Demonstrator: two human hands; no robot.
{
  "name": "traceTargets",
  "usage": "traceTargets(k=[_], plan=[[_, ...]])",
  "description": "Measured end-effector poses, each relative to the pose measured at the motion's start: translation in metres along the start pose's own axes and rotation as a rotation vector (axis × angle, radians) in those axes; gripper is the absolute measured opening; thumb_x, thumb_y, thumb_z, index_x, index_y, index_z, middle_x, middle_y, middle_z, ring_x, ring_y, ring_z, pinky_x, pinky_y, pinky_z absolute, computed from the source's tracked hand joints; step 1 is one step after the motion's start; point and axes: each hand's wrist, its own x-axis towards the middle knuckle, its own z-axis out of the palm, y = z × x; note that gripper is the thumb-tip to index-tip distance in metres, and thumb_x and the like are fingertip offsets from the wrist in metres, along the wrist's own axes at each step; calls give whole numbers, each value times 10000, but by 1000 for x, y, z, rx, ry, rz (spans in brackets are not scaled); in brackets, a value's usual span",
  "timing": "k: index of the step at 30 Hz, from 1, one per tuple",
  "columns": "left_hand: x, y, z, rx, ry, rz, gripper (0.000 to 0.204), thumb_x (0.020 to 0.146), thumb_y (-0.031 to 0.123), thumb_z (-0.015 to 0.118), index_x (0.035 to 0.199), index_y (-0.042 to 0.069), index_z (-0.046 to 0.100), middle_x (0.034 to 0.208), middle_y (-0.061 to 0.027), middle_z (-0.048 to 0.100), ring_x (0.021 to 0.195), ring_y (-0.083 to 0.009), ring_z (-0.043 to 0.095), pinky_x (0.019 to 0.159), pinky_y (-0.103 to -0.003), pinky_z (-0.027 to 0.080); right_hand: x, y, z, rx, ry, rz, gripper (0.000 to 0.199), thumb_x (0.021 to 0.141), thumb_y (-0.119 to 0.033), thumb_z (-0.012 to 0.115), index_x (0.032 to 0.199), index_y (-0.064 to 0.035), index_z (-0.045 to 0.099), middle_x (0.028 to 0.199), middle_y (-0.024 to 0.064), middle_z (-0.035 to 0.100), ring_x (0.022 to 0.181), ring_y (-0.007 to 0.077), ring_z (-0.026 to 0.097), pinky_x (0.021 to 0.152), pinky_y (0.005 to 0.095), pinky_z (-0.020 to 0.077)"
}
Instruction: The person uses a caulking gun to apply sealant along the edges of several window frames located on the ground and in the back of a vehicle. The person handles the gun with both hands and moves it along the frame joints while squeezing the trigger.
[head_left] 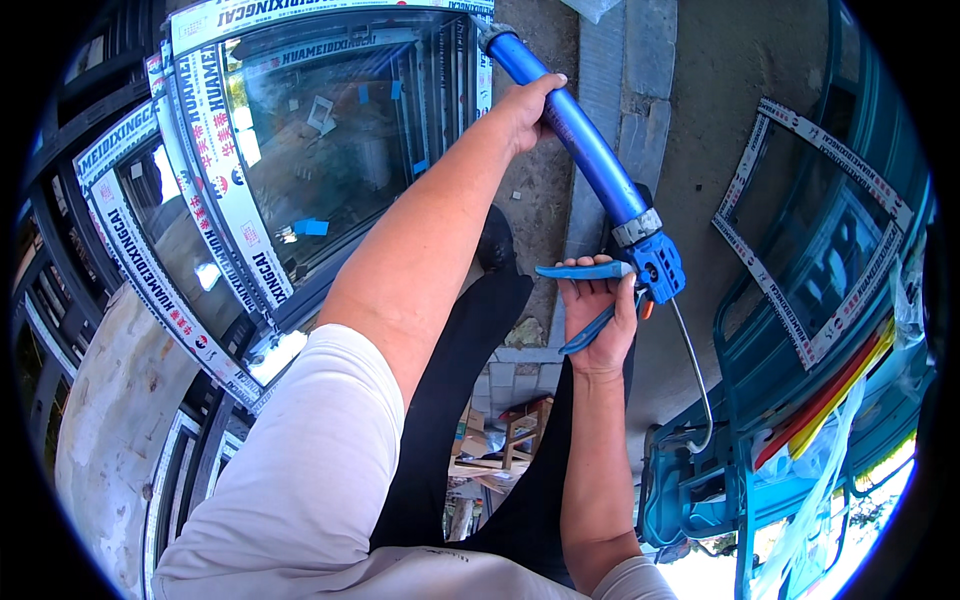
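Caulking gun (590, 150) up in both hands, long blue barrel slanting from the top of the view down to its handle block, and its nozzle end sits right at the upper corner of the window frame (330, 40). Left hand (530, 105) is wrapped around the barrel near that tip, steadying it; right hand (600, 310) is clenched on the blue trigger and grip at the lower end, with the thin metal push rod (695, 380) trailing out below the gun in a curve. By my reading, this is the aiming part of the job: the tip is being lined up along the frame's edge, and the next move would call for a steady squeeze of the trigger while the front hand guides the barrel slowly along the joint, keeping the tip pressed in. Whether any bead is coming out, I cannot tell; the tip itself is too small to see. Now the wrapping: the window frame wears white protective tape (215, 130) in long strips, printed with dark lettering and small red marks, running along the frame's left side and across its top. Small blue tape squares (312, 227) dot the glass inside the frame. Well to the right of the gun, another framed pane (800, 250) leans in a teal rack, edged in the same white printed strip. Below that pane, red and yellow strips (830, 395) stick out beside clear plastic wrap (815, 500).
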Motion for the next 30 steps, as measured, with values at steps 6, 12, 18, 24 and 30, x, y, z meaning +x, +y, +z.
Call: traceTargets(k=[6, 12, 18, 24, 30], plan=[[-4, 2, -1, -1, -5, -2, 507, 917, 298, 747, 1253, 11, 498, 1138, -141, 603, 1061, -319, 636, 958, -566, 551, -3, 1, 2, 13, -4, -2, 460, 1077, -403, 486, 1208, 25, 591, 1158, 186, 638, 1165, 363, 601, 1098, 534, 436], [-9, 4, -2, 4, -7, 3, 497, 919, 294, 747, 1245, 13, 498, 1139, -140, 601, 1062, -318, 632, 958, -566, 550, -7, 1, 0, -15, -1, 6, 475, 1065, -443, 504, 1181, 2, 624, 1136, 162, 660, 1138, 340, 618, 1091, 520, 455], [-14, 5, -5, -6, -13, 5, 524, 925, 285, 741, 1273, -4, 475, 1176, -157, 584, 1112, -332, 616, 998, -576, 525, -13, 2, 1, -13, 17, 16, 483, 1057, -459, 513, 1166, -2, 627, 1120, 156, 662, 1120, 339, 620, 1080, 517, 464], [-23, 6, -5, -8, -3, 20, 544, 926, 282, 741, 1285, -13, 458, 1191, -167, 570, 1131, -331, 606, 1012, -577, 516, -20, 2, 5, 16, 41, 16, 456, 1060, -425, 526, 1146, 12, 622, 1075, 168, 661, 1082, 351, 635, 1037, 512, 486], [-28, 9, -8, -16, 24, 20, 493, 924, 278, 746, 1231, -10, 489, 1129, -143, 592, 1061, -315, 629, 963, -560, 542, -26, 1, 8, 22, 31, 33, 456, 1057, -431, 532, 1125, 11, 625, 1052, 166, 665, 1056, 345, 641, 1009, 494, 501]])
